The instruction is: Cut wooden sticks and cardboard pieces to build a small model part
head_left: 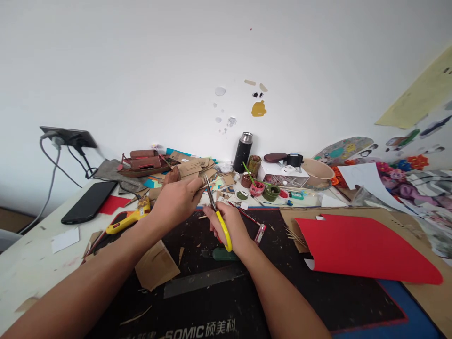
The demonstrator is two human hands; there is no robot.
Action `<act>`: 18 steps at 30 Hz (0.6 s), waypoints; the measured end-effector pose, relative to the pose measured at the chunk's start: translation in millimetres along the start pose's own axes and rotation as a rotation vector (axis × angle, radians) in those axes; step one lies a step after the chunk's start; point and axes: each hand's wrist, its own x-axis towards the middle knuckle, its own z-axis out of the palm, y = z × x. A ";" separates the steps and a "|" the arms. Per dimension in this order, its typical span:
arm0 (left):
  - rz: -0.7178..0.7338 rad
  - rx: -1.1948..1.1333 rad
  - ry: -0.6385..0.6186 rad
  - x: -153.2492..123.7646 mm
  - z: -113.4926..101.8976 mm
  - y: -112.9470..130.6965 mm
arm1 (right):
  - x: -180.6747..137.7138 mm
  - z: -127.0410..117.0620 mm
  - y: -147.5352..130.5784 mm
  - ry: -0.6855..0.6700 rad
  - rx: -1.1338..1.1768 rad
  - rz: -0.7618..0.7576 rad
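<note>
Black desk mat (197,308) nearest, lettering printed toward the near side, presumably down to protect the white table (38,268). Right hand (229,223) grips yellow-handled scissors (223,228), held over the mat, blades angled up and away, tips just beside the left hand (180,200). Left fingertips are drawn together; can't tell whether they grasp anything, too small to make out. Hands are close together, likely so the pinch sits right at the blades. Green-handled cutter (225,254) lies by the right wrist, clear flat strip (203,281) nearer, cardboard piece (157,266) to their left: probably parked within reach. Yellow glue gun (123,223) lies left of the left forearm, likely off the mat's middle for room. Red sheet (363,245) lies right, edge curling; paint jars (271,192) stand behind, presumably clear of the elbows.
</note>
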 end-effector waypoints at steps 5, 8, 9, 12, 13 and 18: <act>0.007 0.008 0.024 -1.9 -0.2 0.7 | -0.7 0.4 -7.3 0.112 -0.182 -0.073; 0.029 0.092 0.031 -2.4 -4.5 1.8 | -0.5 1.2 -9.1 0.115 -0.231 -0.087; 0.031 0.108 0.029 -2.2 -5.6 2.3 | -0.6 1.5 -9.4 0.116 -0.246 -0.086; 0.009 0.071 0.015 -0.6 -7.1 2.4 | -1.0 2.2 -10.3 0.126 -0.301 -0.103; -0.004 0.039 0.008 0.0 -7.1 1.8 | -1.4 2.5 -10.6 0.127 -0.318 -0.111; -0.042 -0.143 -0.047 2.8 -7.3 -6.5 | -2.6 4.6 -10.3 0.115 -0.375 -0.128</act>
